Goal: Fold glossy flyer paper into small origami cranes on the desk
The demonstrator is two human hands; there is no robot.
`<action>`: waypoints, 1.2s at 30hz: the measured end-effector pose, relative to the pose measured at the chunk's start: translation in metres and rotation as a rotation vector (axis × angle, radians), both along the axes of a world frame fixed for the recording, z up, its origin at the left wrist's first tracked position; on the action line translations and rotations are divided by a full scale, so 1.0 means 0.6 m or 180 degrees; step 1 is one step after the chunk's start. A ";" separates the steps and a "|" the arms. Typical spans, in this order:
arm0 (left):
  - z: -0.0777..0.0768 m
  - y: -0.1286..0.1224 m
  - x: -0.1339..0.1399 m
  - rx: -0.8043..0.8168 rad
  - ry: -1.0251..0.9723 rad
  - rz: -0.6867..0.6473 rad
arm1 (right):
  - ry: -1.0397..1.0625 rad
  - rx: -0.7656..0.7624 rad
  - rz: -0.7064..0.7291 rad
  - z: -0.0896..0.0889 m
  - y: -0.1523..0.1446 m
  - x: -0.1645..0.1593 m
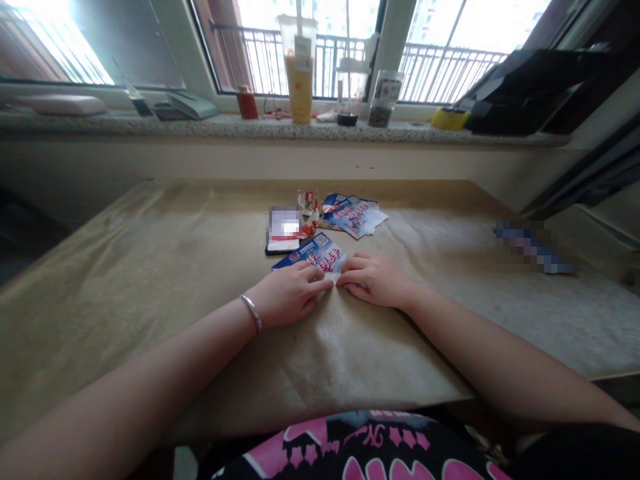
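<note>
A blue printed flyer (pixel 323 248) with a QR code lies on the table in front of me. Its near edge shows a narrow white strip, which looks folded over. My left hand (pixel 287 290), a silver bangle at its wrist, presses the flyer's near edge with bent fingers. From the other side my right hand (pixel 377 280) pinches the same edge, its fingertips close to the left ones. Just beyond the flyer lie a phone (pixel 284 230) with a lit screen and some red-and-white folded paper pieces (pixel 310 215). A fanned stack of similar flyers (pixel 356 215) sits behind my right hand.
A tan cover (pixel 200 227) spreads over the table. To the far right lies a blurred blue packet (pixel 535 248). Along the windowsill (pixel 225 128) stand a tall cup with yellow contents (pixel 299 87), clear containers (pixel 384 100), yellow tape (pixel 450 119) and a black bag (pixel 525 93).
</note>
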State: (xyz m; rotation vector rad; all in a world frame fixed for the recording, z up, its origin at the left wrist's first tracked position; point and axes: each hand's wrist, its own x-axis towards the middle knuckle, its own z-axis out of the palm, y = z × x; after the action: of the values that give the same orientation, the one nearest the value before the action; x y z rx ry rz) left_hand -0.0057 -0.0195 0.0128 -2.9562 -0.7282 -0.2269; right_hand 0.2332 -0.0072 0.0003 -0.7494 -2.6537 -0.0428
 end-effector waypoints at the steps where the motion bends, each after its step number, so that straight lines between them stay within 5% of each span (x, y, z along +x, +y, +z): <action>1: 0.001 -0.001 0.001 0.0018 0.0033 0.0014 | -0.0050 0.0045 0.0020 0.001 0.001 -0.001; 36: -0.008 0.008 0.006 0.0196 -0.0055 -0.0041 | -0.0805 -0.0166 -0.0440 0.034 0.010 0.043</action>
State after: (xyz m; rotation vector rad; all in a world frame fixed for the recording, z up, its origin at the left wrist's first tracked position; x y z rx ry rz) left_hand -0.0021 -0.0146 0.0079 -2.9051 -0.6913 -0.2711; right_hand 0.2592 -0.0013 0.0207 -1.0039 -2.8441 -0.1128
